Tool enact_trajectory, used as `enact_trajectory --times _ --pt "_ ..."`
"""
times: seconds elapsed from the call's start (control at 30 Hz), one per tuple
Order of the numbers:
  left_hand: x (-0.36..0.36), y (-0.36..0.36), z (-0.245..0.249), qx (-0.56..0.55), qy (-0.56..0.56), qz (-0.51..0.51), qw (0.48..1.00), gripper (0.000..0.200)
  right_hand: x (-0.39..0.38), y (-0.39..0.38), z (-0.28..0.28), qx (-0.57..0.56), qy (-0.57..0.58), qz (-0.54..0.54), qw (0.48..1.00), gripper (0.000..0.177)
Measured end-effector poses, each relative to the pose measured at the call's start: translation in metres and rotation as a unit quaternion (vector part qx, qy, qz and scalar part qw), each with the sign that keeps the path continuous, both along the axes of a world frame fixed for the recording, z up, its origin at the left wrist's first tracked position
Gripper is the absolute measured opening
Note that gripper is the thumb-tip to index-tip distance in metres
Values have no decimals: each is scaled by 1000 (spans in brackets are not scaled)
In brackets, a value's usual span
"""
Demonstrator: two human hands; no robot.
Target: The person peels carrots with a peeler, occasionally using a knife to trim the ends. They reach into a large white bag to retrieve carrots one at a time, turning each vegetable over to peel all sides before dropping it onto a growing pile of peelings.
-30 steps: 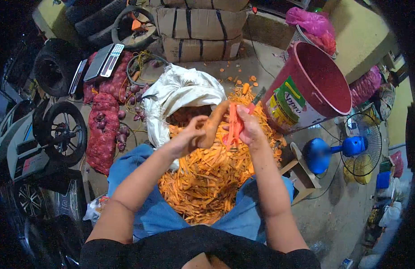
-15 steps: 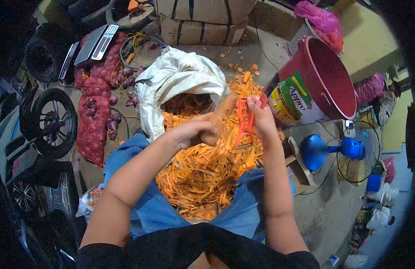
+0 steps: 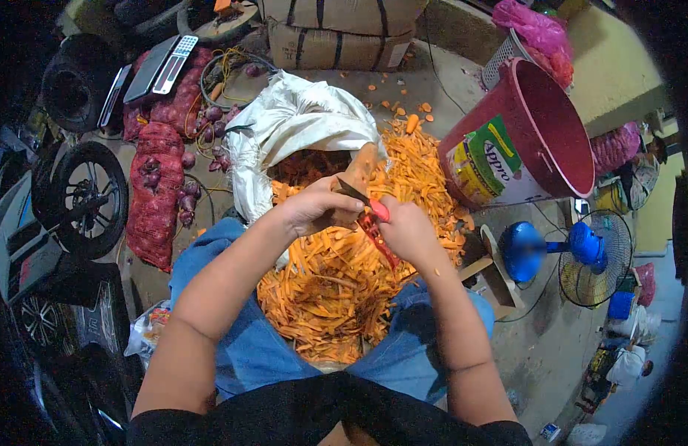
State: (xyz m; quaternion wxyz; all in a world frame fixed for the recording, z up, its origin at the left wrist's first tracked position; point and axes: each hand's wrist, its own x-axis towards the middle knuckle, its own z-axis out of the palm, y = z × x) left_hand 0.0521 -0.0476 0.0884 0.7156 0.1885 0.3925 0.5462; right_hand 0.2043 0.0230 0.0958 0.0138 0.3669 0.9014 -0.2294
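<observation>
My left hand (image 3: 318, 208) is wrapped round a large carrot (image 3: 365, 165) that tilts upward over the peel pile. My right hand (image 3: 407, 229) grips a red peeler (image 3: 376, 236), and its dark blade lies against the carrot close to my left fingers. Below both hands, orange carrot peelings (image 3: 325, 297) are heaped between my knees. An open white sack (image 3: 314, 115) with dark contents lies just beyond the left hand.
A red bucket (image 3: 559, 119) leans at the right, near a blue fan (image 3: 522, 251) and an open cardboard box (image 3: 494, 286). Red net bags of onions (image 3: 152, 201) lie at the left, with a scale (image 3: 152, 70) on top. Taped cartons (image 3: 340, 50) stand behind.
My right hand has moved left and down, bringing the peeler from beside the carrot onto it. The peeler has turned. My left hand still holds the carrot.
</observation>
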Motion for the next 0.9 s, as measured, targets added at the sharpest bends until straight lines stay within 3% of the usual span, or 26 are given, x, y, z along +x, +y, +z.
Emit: enact_trajectory --times 0.1,0.3,0.43,0.53,0.57,0.63,0.67,0.73,0.8,0.87,0.9 --pt "-4 0 -12 -11 -27 -67 997 33 1 4 -3 22 5 4 1000 33" --pt "4 -2 -5 -25 77 -30 996 35 -1 13 -15 76 -3 -27 997 27" --pt "10 -3 -1 6 49 -40 998 35 -2 23 -27 115 -15 -109 987 25" --pt "15 -13 3 -35 46 -46 997 41 9 47 -51 95 12 -156 983 26" --pt "17 -19 5 -19 46 -75 996 53 15 56 -52 96 12 -156 983 26" --pt "17 -24 12 -16 50 -88 995 68 27 72 -52 54 -39 -253 965 27" --pt "16 -23 11 -16 50 -89 995 68 28 75 -52 54 -39 -254 965 27" --pt "9 -20 3 -12 71 5 997 54 27 78 -51 79 -51 -298 950 25" --pt "0 -16 -2 9 119 14 993 49 24 80 -52 70 -18 -288 955 26" --pt "-5 -11 -3 -119 -38 40 991 41 21 82 -52 51 48 -278 958 28" --pt "-4 -6 -9 -100 -44 39 993 42 18 82 -51 50 48 -277 958 28"
